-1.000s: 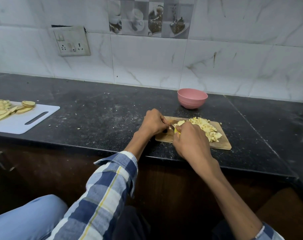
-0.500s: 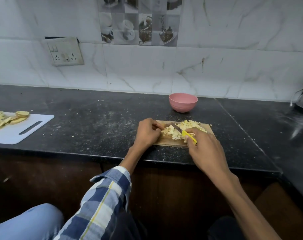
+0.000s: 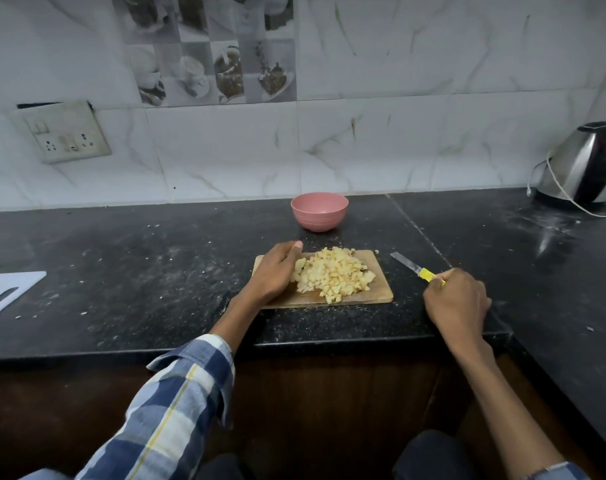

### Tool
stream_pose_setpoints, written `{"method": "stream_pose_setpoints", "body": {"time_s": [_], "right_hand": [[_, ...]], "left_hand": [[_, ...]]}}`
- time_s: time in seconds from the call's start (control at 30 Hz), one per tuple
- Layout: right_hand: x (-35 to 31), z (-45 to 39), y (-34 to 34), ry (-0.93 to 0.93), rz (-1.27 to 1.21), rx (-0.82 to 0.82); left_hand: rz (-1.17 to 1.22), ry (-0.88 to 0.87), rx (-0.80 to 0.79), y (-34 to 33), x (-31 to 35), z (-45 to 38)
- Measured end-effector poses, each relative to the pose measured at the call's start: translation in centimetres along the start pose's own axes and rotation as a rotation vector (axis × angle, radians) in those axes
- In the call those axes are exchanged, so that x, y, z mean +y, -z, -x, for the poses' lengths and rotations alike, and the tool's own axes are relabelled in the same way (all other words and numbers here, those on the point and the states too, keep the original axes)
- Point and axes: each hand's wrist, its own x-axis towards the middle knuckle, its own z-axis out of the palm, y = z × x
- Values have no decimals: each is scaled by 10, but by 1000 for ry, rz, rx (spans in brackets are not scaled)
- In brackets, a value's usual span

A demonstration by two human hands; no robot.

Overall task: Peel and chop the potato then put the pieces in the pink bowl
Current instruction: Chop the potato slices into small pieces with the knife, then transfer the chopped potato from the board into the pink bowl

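A heap of chopped potato pieces (image 3: 334, 275) lies on a small wooden cutting board (image 3: 374, 295) on the black counter. My left hand (image 3: 276, 268) rests on the board's left part, its curved palm pressed against the left side of the heap. The pink bowl (image 3: 319, 211) stands behind the board near the wall; I see nothing inside it. My right hand (image 3: 457, 299) is to the right of the board, closed around the yellow handle of a knife (image 3: 410, 266). The blade lies low over the counter and points toward the back left.
A steel kettle (image 3: 585, 164) with a white cord stands at the far right by the wall. A white cutting board (image 3: 7, 292) lies at the left edge. Small crumbs dot the dark counter (image 3: 156, 258). A wall socket (image 3: 64, 133) is at the upper left.
My right hand has carried the knife off the board to the counter on the right. My left hand has opened against the side of the potato heap. The camera has tilted up and right.
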Motion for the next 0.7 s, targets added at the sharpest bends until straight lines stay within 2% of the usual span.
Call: {"method": "stream_pose_setpoints", "body": {"time_s": [0.2, 0.37, 0.47, 0.57, 0.7], "right_hand": [[-7, -13, -16, -49, 114, 42], [-56, -39, -30, 326, 146, 82], [-71, -52, -48, 437, 135, -45], [-65, -53, -65, 388, 85, -172], [-61, -64, -72, 412, 60, -228]], "left_hand": [[-25, -20, 16, -22, 9, -9], [12, 28, 12, -27, 8, -17], [117, 62, 48, -26, -1, -22], [177, 51, 83, -31, -5, -23], [191, 10, 123, -35, -8, -22]]}}
